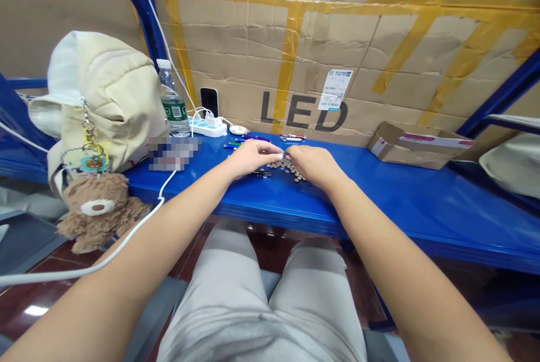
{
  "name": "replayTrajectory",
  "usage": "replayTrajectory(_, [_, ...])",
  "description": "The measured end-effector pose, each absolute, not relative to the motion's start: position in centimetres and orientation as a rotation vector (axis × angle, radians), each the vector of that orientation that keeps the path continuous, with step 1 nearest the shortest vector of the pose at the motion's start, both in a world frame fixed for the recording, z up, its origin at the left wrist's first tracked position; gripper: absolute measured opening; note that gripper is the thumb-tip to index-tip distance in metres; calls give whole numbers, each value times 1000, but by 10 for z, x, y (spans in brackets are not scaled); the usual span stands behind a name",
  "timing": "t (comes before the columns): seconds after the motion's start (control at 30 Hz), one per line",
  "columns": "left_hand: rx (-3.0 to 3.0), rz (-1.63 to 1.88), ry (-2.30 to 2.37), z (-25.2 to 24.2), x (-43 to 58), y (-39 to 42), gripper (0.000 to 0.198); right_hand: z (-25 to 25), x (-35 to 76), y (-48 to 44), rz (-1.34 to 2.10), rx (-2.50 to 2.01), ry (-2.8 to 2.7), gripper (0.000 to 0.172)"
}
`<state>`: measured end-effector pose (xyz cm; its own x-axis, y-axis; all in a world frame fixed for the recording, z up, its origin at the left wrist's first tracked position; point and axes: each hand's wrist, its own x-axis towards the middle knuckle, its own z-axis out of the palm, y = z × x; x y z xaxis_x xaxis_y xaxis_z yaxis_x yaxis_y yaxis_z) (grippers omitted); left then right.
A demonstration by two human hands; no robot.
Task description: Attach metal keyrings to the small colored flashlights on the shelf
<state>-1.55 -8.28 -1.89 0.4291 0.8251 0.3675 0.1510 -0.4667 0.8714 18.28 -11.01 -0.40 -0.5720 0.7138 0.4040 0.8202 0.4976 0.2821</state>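
Both my hands rest on a blue metal shelf (400,199), meeting over a pile of several small round silvery pieces (291,170). My left hand (253,157) has its fingers curled and pinched together at the pile's left edge. My right hand (310,162) is curled too, fingertips touching the left hand's. What either pinch holds is too small to make out. A dark pen-like piece (260,173) lies under my left hand. Several coloured pens (244,141) lie just behind the hands.
A cream bag (105,98) with a teddy-bear charm (97,207) sits at the left, beside a water bottle (172,103) and a white power strip (208,126). A flat cardboard box (417,145) lies at the right. Taped cardboard marked LED forms the back wall.
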Motion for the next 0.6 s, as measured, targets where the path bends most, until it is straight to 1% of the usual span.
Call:
replayTrajectory(0.13, [1903,1049,806,-19,-15,-85,32,-4,183,-110,-640,-1299,-2517,21])
replayTrajectory(0.3, [1962,1078,794,-18,-15,-87,29,-11,183,-109,-483,-1263,-2481,29])
replayTrajectory(0.6, [2249,1261,843,-19,-12,-87,25,-12,180,-102,107,-1097,-2298,41])
